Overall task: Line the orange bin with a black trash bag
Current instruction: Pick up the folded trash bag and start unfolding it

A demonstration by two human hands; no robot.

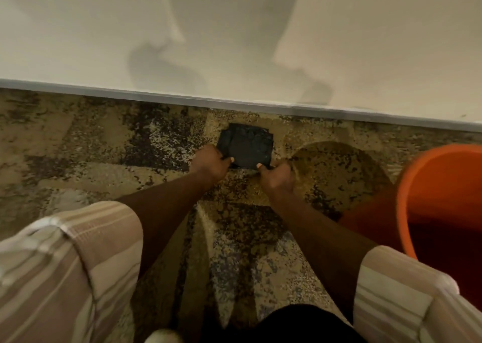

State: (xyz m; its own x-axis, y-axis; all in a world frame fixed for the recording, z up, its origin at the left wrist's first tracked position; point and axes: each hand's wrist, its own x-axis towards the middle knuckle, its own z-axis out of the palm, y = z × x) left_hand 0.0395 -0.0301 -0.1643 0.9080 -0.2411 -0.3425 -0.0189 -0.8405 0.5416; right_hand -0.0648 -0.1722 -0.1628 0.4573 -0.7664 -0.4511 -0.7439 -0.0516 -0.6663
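A folded black trash bag is held in front of me above the patterned carpet, close to the wall. My left hand grips its lower left corner and my right hand pinches its lower right corner, thumbs on top. The orange bin stands on the floor at the right, its round opening facing up and partly cut off by the frame edge. The bin's inside looks dark and bare.
A white wall with a pale baseboard runs across just beyond the bag. Mottled tan and dark carpet covers the floor. My striped sleeves fill the lower corners.
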